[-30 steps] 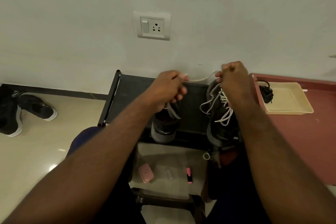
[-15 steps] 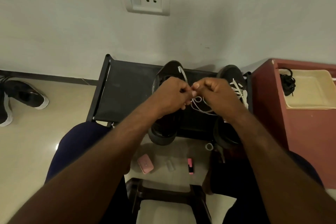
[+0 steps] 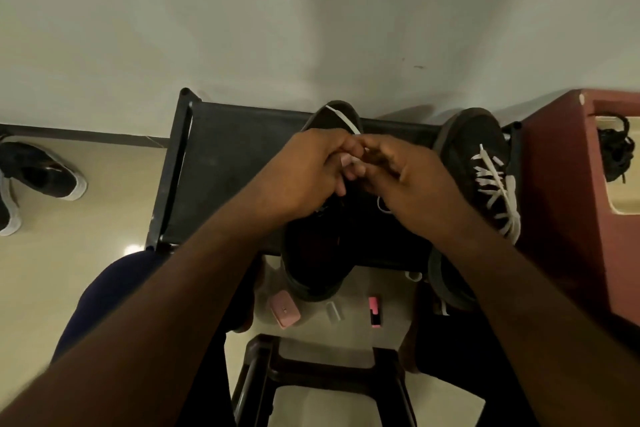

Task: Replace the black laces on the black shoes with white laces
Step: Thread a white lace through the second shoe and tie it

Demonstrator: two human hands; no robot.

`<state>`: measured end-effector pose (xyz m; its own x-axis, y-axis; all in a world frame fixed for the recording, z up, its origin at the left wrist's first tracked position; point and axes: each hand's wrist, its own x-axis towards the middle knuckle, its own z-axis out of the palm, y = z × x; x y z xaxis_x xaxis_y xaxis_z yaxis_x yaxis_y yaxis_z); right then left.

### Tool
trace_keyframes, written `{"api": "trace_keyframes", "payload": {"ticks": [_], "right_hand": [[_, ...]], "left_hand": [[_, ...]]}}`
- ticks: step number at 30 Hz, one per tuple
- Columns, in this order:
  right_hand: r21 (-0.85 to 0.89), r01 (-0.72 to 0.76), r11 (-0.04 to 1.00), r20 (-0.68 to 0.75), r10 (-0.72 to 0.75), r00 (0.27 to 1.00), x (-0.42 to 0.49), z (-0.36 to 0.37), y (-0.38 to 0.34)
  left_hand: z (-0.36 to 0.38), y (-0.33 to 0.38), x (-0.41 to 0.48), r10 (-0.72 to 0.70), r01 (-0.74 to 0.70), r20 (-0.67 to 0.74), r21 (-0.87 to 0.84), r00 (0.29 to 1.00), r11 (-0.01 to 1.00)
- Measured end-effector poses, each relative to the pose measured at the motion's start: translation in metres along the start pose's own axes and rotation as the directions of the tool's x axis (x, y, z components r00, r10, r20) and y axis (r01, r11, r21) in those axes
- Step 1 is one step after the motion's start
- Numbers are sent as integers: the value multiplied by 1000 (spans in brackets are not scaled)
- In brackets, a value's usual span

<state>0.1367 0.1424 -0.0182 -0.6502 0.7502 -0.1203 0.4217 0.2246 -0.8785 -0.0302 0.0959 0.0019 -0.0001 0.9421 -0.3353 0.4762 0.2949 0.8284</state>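
Head view: the left hand [image 3: 311, 170] and right hand [image 3: 412, 184] meet fingertip to fingertip above the nearer-left black shoe [image 3: 318, 263] on the black rack [image 3: 225, 166]. Both pinch a white lace [image 3: 343, 120] whose end runs far over that shoe's toe. Just right, the second black shoe [image 3: 467, 135] carries white lacing [image 3: 495, 180]. Black laces [image 3: 616, 156] lie in a cream tray [image 3: 623, 208] on the maroon desk [image 3: 561, 184], far right.

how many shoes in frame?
4. Middle black shoe and white-laced black shoe on the rack; two white-soled sneakers on the floor far left, one cropped.
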Motion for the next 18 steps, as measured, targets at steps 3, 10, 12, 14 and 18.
{"api": "trace_keyframes", "payload": {"ticks": [3,10,12,14,18], "right_hand": [[9,-25,1000,-183,26,983,7,5,4],[-39,-281,959,-120,275,954,32,-7,31],[50,-281,958,-121,285,951,33,-4,32],[26,-254,967,-82,255,963,36,0,30],[-127,-244,961,-19,243,970,36,5,34]], "left_hand": [[3,-4,9,-49,41,-74,-104,996,994],[-8,-41,30,-193,210,-322,17,927,978],[-7,-45,30,-242,261,-280,31,929,965],[-5,-46,32,-258,289,-291,68,921,955],[7,-45,39,-185,276,-366,214,912,937]]}}
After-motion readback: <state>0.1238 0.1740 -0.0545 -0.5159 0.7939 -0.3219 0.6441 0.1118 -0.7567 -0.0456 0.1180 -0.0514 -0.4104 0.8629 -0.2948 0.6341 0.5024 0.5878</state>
